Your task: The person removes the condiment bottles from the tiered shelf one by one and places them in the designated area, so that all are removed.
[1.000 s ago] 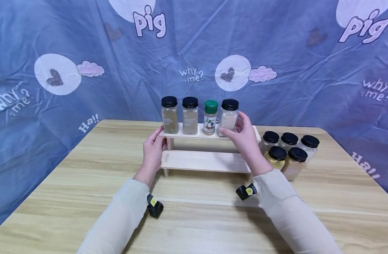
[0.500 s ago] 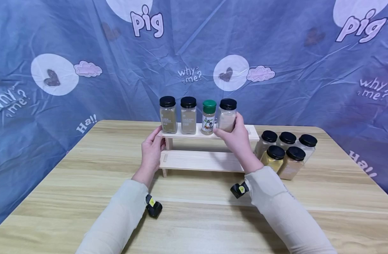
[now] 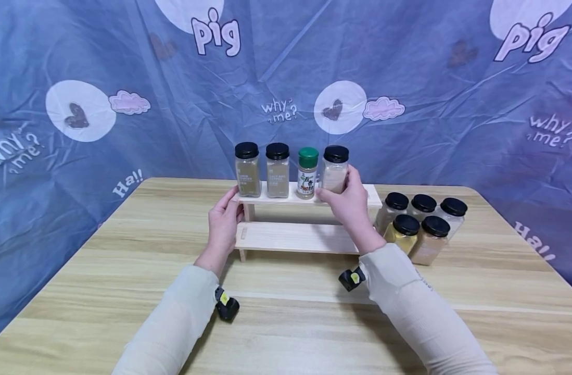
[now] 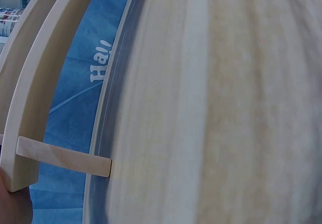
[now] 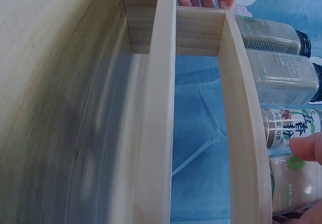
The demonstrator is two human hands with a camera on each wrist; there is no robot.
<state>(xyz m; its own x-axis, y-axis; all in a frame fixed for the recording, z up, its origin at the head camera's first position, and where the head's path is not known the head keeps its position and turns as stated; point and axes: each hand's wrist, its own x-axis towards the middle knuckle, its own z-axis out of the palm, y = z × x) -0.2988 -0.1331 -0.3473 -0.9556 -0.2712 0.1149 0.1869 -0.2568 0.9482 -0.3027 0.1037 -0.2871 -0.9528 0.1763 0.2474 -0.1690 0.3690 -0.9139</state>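
Pale-powder jar [image 3: 334, 177] on wooden rack [image 3: 295, 237], top tier, beside green-capped bottle [image 3: 307, 174].
Right hand [image 3: 351, 202] grips jar, fingers curled round; left hand [image 3: 223, 219] grips rack's left end.

Table [image 3: 286, 323]: I saw my wooden shelf [image 3: 295, 238] and five black-lidded jars [image 3: 428, 242] on it.
Shelf: three jars [image 3: 278, 179] and one bottle [image 3: 307, 176] stood before me on top.

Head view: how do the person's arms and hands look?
The left sleeve and right sleeve are long and off-white, the right bearing small unreadable dark marks. By each cuff sits a black device with a yellow patch. The left hand and right hand are bare.
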